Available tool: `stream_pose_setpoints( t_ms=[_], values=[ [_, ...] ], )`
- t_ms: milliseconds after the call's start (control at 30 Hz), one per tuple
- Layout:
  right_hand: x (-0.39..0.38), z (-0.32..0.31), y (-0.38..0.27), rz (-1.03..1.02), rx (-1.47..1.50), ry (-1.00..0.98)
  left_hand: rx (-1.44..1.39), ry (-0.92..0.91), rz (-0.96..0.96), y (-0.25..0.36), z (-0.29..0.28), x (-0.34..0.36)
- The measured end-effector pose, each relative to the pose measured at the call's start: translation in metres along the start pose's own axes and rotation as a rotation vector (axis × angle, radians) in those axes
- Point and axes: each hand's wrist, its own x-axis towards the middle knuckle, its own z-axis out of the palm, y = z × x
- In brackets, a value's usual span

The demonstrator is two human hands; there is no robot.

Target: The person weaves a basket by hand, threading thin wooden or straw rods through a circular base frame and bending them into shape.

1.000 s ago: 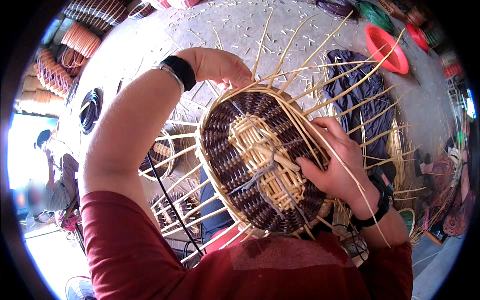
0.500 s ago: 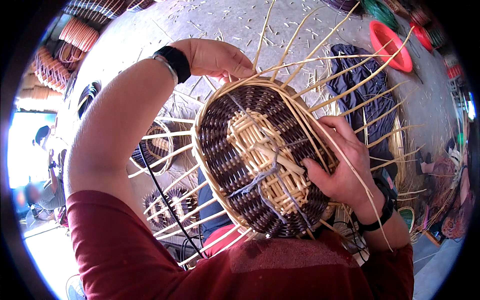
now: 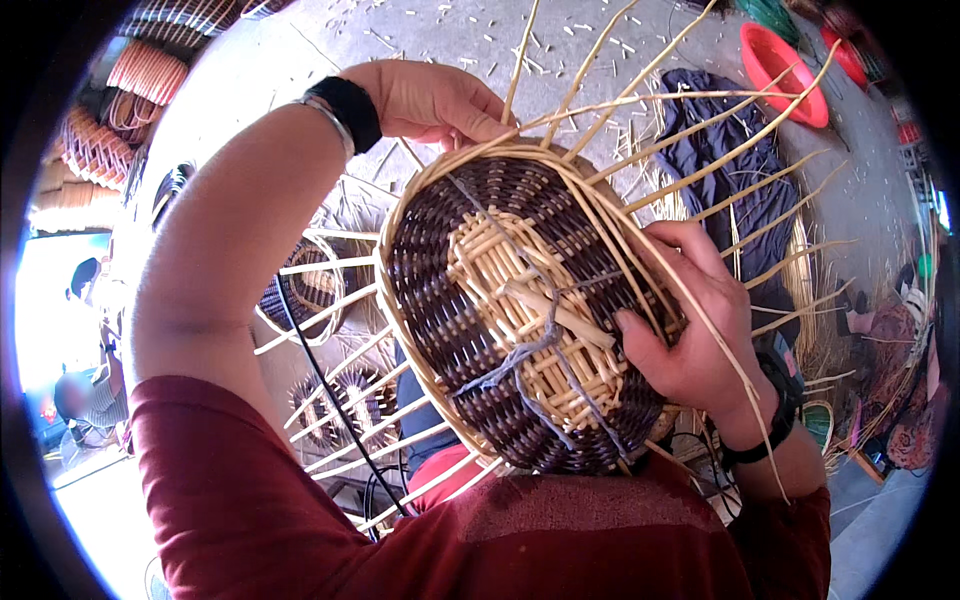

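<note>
An oval basket (image 3: 425, 280), woven in dark brown with a pale centre and tied across with grey cord, lies in front of me with long pale canes radiating from its rim. My left hand (image 3: 450, 110) pinches the pale canes at the top rim, fingertips partly hidden. On the basket's right side, my right hand (image 3: 690, 320) grips the wall, thumb inside and fingers outside, beside a loose cane that runs down over my wrist.
Around me are stacked baskets (image 3: 145, 70), a red basin (image 3: 783, 70), dark cloth (image 3: 715, 120), small woven pieces (image 3: 320, 410) and scattered cane offcuts on the floor. A seated person (image 3: 90, 390) is at the left; another person's patterned clothing (image 3: 890, 340) shows at the right.
My left hand and the top of the basket have risen in the picture, and the basket has shifted slightly left. Both hands keep their hold; my right hand sits a little further right.
</note>
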Motion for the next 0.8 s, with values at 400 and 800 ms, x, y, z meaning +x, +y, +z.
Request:
stream_pose_setpoints(
  t_ms=[400, 800],
  values=[
    [-0.001, 0.006, 0.022, -0.196, -0.157, 0.112, 0.830, 0.964, 0.256, 0.001, 0.048, -0.061],
    [-0.001, 0.005, 0.022, -0.193, -0.211, 0.110, 0.689, 0.532, -0.128, 0.008, 0.046, -0.064]
  ],
)
